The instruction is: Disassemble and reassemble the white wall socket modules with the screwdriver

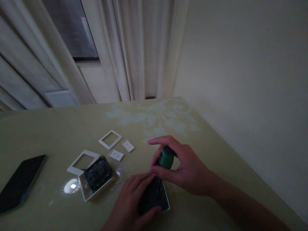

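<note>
My right hand [182, 166] is wrapped round the green handle of a screwdriver [166, 157], which stands upright over a dark switch module [153, 197] with a white edge. My left hand [131, 205] grips that module from the left and presses it onto the yellow-green table [52, 129]. A second dark switch module [98, 175] on a white plate lies left of my hands. Beyond it lie a white frame [82, 162], a smaller white frame [110, 139] and two small white rocker covers [121, 150].
A dark phone or tablet [16, 185] lies flat at the table's left. The table's right edge runs diagonally beside a pale wall. Curtains [133, 43] and a window are behind the far edge.
</note>
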`<state>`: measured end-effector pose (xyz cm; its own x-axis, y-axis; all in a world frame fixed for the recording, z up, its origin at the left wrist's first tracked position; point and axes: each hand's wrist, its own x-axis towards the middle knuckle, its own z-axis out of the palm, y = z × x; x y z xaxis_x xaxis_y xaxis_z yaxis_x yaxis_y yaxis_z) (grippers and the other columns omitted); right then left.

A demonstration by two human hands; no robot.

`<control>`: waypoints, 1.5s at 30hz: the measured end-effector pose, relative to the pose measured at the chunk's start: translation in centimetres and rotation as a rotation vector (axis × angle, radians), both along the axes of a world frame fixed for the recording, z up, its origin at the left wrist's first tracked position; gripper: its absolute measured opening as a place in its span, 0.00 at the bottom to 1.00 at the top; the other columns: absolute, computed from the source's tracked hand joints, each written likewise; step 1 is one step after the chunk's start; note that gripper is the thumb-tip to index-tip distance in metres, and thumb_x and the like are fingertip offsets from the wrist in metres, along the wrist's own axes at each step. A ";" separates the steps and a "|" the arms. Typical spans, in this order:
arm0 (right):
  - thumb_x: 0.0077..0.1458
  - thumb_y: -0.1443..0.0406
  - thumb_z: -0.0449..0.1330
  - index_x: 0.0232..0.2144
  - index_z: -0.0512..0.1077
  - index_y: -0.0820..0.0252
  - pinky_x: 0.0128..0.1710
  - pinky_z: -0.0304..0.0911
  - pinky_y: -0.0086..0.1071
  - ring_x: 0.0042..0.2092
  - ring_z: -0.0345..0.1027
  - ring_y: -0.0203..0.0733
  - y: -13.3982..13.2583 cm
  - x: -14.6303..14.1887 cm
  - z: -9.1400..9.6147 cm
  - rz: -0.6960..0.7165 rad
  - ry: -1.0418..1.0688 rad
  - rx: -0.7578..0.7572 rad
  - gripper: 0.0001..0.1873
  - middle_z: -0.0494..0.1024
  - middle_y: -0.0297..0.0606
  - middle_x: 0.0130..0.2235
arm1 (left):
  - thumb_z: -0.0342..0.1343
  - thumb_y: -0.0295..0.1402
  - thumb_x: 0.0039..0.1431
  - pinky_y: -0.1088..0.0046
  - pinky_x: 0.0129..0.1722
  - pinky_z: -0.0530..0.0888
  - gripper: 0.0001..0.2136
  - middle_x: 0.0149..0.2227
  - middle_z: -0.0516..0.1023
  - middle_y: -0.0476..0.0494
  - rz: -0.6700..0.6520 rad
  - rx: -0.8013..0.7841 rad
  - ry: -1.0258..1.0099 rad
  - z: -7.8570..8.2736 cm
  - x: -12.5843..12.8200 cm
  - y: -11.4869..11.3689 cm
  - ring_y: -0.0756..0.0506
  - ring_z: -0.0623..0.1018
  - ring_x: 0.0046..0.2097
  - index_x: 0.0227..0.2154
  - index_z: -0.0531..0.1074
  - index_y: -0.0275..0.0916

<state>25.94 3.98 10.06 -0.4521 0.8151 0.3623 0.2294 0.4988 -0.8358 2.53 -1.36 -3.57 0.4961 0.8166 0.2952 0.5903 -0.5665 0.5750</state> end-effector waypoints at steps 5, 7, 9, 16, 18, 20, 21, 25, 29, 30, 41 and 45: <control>0.62 0.64 0.73 0.62 0.70 0.51 0.45 0.73 0.30 0.38 0.80 0.35 0.0 0.3 0.3 -0.007 0.038 0.028 0.28 0.85 0.30 0.39 | 0.72 0.40 0.60 0.46 0.59 0.81 0.38 0.66 0.77 0.38 0.003 0.010 0.026 0.3 0.1 0.1 0.30 0.80 0.62 0.70 0.62 0.54; 0.62 0.64 0.73 0.62 0.69 0.51 0.45 0.73 0.30 0.38 0.80 0.35 0.0 0.3 0.3 -0.002 0.026 0.023 0.29 0.85 0.30 0.39 | 0.72 0.41 0.60 0.47 0.58 0.81 0.38 0.65 0.78 0.38 0.006 0.017 0.034 0.1 0.0 0.1 0.30 0.80 0.62 0.70 0.63 0.54; 0.62 0.63 0.73 0.62 0.69 0.51 0.45 0.74 0.31 0.38 0.80 0.36 0.0 0.2 0.2 0.006 -0.003 0.004 0.29 0.85 0.30 0.39 | 0.72 0.42 0.60 0.48 0.58 0.81 0.37 0.65 0.78 0.37 0.011 0.022 0.038 -0.1 0.0 0.1 0.30 0.80 0.62 0.70 0.64 0.53; 0.63 0.66 0.71 0.63 0.69 0.51 0.44 0.74 0.29 0.38 0.80 0.35 -0.1 0.3 0.2 0.050 -0.055 0.042 0.29 0.85 0.30 0.41 | 0.72 0.40 0.60 0.48 0.58 0.81 0.37 0.65 0.78 0.38 -0.002 0.022 0.023 0.1 -0.1 0.2 0.30 0.80 0.61 0.69 0.65 0.53; 0.63 0.66 0.71 0.63 0.69 0.49 0.44 0.73 0.28 0.38 0.80 0.34 -0.2 0.5 0.4 0.055 -0.044 0.062 0.30 0.85 0.29 0.41 | 0.72 0.40 0.59 0.48 0.58 0.81 0.36 0.65 0.78 0.39 -0.001 0.015 0.018 0.3 0.0 0.2 0.30 0.80 0.61 0.69 0.66 0.53; 0.63 0.66 0.71 0.63 0.69 0.49 0.44 0.74 0.28 0.38 0.80 0.34 -0.3 0.5 0.5 0.059 -0.036 0.063 0.30 0.85 0.30 0.41 | 0.72 0.39 0.59 0.50 0.58 0.81 0.36 0.64 0.78 0.40 0.006 0.003 0.011 0.4 0.0 0.2 0.31 0.80 0.61 0.69 0.66 0.54; 0.63 0.66 0.71 0.63 0.69 0.49 0.44 0.74 0.29 0.38 0.80 0.35 -0.4 0.5 0.5 0.062 -0.035 0.061 0.30 0.85 0.30 0.41 | 0.72 0.38 0.59 0.50 0.58 0.81 0.37 0.64 0.79 0.40 0.008 0.000 0.005 0.5 0.0 0.2 0.31 0.80 0.61 0.69 0.66 0.54; 0.64 0.65 0.70 0.64 0.69 0.50 0.45 0.75 0.32 0.39 0.80 0.37 -0.3 0.2 0.2 0.071 -0.041 0.059 0.29 0.85 0.32 0.42 | 0.73 0.38 0.58 0.50 0.58 0.81 0.38 0.63 0.80 0.40 0.003 0.008 -0.015 0.5 0.0 0.2 0.31 0.81 0.60 0.69 0.66 0.55; 0.64 0.65 0.70 0.64 0.69 0.50 0.45 0.75 0.32 0.39 0.80 0.37 -0.3 0.3 0.2 0.079 -0.054 0.055 0.28 0.85 0.32 0.43 | 0.73 0.38 0.57 0.49 0.57 0.82 0.38 0.62 0.80 0.39 0.001 0.010 -0.010 0.4 0.1 0.2 0.31 0.81 0.59 0.69 0.66 0.54; 0.64 0.66 0.69 0.64 0.69 0.50 0.46 0.74 0.32 0.39 0.80 0.37 -0.3 0.3 0.4 0.089 -0.058 0.055 0.28 0.84 0.32 0.43 | 0.74 0.38 0.57 0.49 0.56 0.82 0.37 0.62 0.80 0.39 0.000 0.005 -0.010 0.4 0.1 0.3 0.31 0.81 0.58 0.68 0.67 0.54; 0.62 0.60 0.72 0.49 0.73 0.56 0.44 0.69 0.30 0.40 0.75 0.38 -1.0 0.3 1.2 0.149 -0.158 0.191 0.17 0.81 0.35 0.41 | 0.72 0.44 0.60 0.55 0.57 0.82 0.30 0.63 0.78 0.43 0.000 -0.105 -0.152 1.7 -1.4 0.9 0.33 0.80 0.61 0.64 0.72 0.59; 0.63 0.62 0.70 0.54 0.72 0.55 0.48 0.70 0.33 0.44 0.77 0.40 -1.2 0.0 0.9 0.174 -0.136 0.206 0.19 0.83 0.37 0.45 | 0.55 0.42 0.76 0.59 0.57 0.81 0.13 0.54 0.85 0.46 -0.038 -0.053 -0.295 3.0 0.5 0.5 0.38 0.84 0.54 0.57 0.77 0.56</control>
